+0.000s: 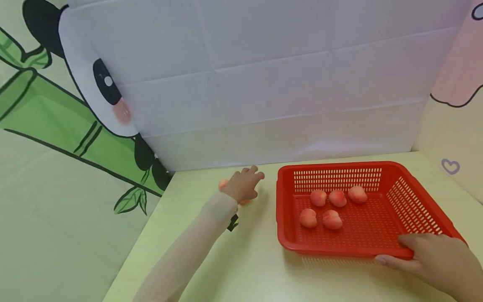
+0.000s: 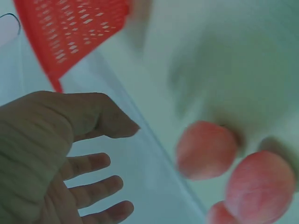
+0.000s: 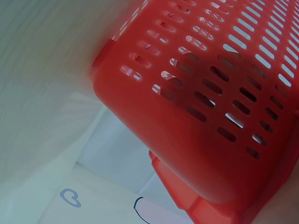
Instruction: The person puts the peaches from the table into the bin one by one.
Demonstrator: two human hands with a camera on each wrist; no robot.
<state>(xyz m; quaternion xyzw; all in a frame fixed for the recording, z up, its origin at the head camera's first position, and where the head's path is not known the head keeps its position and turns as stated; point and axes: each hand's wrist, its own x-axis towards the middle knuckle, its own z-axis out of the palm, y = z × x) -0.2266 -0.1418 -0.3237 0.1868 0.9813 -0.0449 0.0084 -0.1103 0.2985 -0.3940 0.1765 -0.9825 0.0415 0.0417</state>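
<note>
A pale yellow-green tabletop [image 1: 241,268] runs back to a creased white sheet [image 1: 271,84] hung as a backdrop, with a cartoon panda-and-bamboo wall covering [image 1: 56,126] to the left.

Near the back edge of the table lie small pink-orange round peaches [image 2: 205,149]. In the left wrist view three of them sit close together, one only partly in frame. From the head view they are mostly hidden, with one bit of pink showing behind the hand [image 1: 223,184]. The left hand [image 1: 244,185] hovers just over these loose peaches, fingers spread and relaxed, gripping nothing; whether it touches one, the views do not settle. Its arm wears a sheer cream sleeve [image 1: 188,251].

Just to the right stands a red perforated plastic basket [image 1: 415,201], shallow and rectangular. Five more of the same pink-orange peaches [image 1: 332,219] lie on its floor, three in a back row and two in front.

The right hand [image 1: 434,260] holds the basket's near right corner, thumb on the rim and fingers along the outer wall. The two hands are well apart.
</note>
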